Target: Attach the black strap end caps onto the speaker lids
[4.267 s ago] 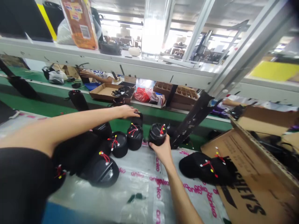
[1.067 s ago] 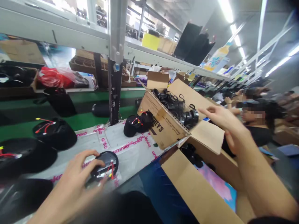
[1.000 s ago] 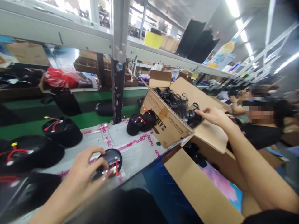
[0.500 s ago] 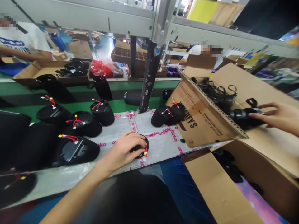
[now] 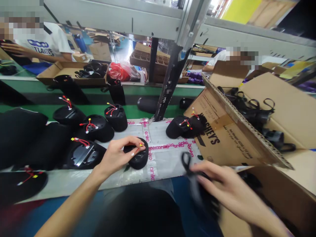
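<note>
My left hand (image 5: 120, 151) pinches the yellow-tipped wire connector (image 5: 140, 145) on a black speaker body (image 5: 138, 160) that stands on the taped bench covering (image 5: 168, 161). Held in my right hand (image 5: 222, 184), in front of the bench edge, is a black part with a strap loop (image 5: 197, 187), smeared by motion. Several speaker bodies (image 5: 85, 156) with red wires and white or yellow connectors stand left of my left hand. Two more speaker bodies (image 5: 176, 127) are by the carton.
A tilted cardboard carton (image 5: 222, 138) on the right holds several black strapped parts (image 5: 259, 112). Below it is another open box (image 5: 269, 184). A metal post (image 5: 170, 82) rises at the bench's back. Beyond the green conveyor belt (image 5: 86, 113), two people work near boxes.
My right hand has come out of the carton with a black strapped part and moved left, toward me. My left hand has shifted from covering the speaker body's top to pinching its connector.
</note>
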`<action>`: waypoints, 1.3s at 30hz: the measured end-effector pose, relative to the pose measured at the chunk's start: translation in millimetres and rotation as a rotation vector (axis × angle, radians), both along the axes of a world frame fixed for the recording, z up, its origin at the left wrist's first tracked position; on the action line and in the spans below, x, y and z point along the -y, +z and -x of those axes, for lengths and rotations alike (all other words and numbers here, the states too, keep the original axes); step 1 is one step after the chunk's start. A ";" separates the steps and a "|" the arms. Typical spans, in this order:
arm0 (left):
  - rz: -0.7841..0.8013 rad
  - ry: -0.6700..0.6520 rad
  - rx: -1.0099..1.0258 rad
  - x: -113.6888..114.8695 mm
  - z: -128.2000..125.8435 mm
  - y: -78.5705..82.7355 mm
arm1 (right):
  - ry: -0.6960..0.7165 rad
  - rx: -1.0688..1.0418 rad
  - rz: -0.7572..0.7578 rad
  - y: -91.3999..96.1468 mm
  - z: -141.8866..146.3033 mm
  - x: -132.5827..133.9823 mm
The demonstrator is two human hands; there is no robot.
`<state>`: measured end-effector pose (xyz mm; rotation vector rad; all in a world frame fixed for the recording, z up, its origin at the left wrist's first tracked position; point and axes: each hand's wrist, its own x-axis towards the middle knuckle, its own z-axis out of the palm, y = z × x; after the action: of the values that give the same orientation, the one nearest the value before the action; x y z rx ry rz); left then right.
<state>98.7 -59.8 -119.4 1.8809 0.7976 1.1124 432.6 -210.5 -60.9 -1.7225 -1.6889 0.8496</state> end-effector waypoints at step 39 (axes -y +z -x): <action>-0.370 0.319 -0.159 30.1 -23.1 -4.7 | 0.169 -0.771 -0.141 -65.2 90.1 -113.5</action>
<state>121.8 -89.9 -124.1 2.2228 1.0679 1.3941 342.6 -97.1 -126.1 -0.9653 -1.3166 1.2351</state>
